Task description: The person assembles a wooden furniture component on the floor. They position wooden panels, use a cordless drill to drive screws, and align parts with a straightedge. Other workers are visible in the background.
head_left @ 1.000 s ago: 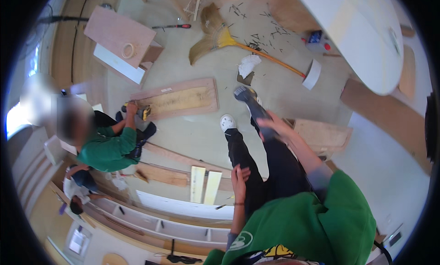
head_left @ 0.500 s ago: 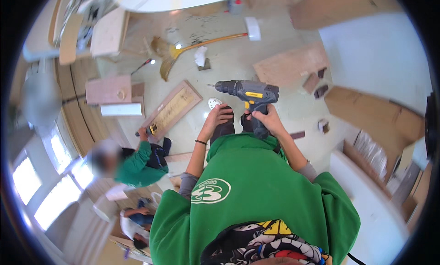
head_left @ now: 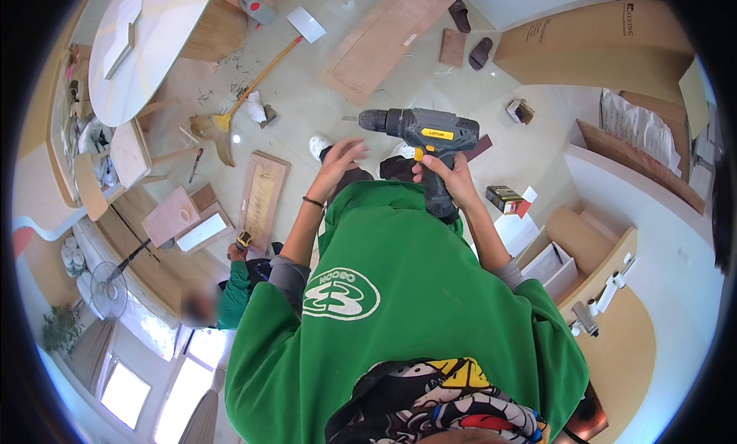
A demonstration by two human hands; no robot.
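A dark grey cordless drill [head_left: 451,129] with yellow accents is held level in front of my green top, its bit pointing left. My right hand [head_left: 454,181] is wrapped round its handle, with a finger near the yellow trigger. Off to the left of the drill's chuck, my left hand [head_left: 340,164] hangs in the air with fingers stretched out, slightly blurred, touching nothing. Below it a white shoe [head_left: 319,145] shows on the floor.
At the left a co-worker in a green sleeve [head_left: 238,283] holds a yellow-and-black tool [head_left: 244,239] by a wooden panel [head_left: 263,198]. A broom [head_left: 265,74], a long board [head_left: 388,38] and sandals [head_left: 480,53] lie ahead. Right stand a large cardboard box [head_left: 591,44] and a small box [head_left: 504,199].
My view has swung to the right, so the floor things shift left and a shelf appears at right. My left fingers have spread out; my right hand keeps the drill.
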